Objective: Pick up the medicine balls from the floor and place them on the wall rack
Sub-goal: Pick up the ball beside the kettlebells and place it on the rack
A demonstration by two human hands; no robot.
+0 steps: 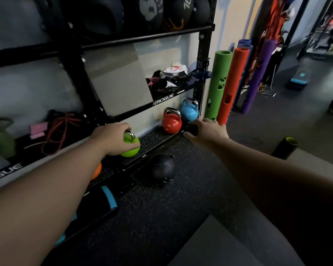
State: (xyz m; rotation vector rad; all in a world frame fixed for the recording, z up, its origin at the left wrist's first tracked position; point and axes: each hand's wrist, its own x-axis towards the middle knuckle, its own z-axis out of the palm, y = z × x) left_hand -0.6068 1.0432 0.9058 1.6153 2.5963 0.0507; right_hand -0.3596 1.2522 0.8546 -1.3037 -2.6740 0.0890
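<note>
Head view, looking down at the foot of a black wall rack. Left hand: reached forward over the lowest shelf, fingers curled around the steel handle of a lime-green kettlebell that sat on that shelf. Right hand: stretched out at the rack's front corner, fingers bent over something dark there; whether it gripped anything could not be told. Black medicine ball: on the speckled rubber floor, between the two hands and nearer the person than either, just in front of the shelf edge. Further medicine balls: dark, lined up on the top rail of the rack, well above both hands. Red kettlebell and blue kettlebell: on the low shelf beyond and between the hands, just beside each other, the blue one farther back. Orange item: partly hidden under the left forearm, kind unclear. Green tube and orange tube: standing upright just beyond the right hand, against the wall.
</note>
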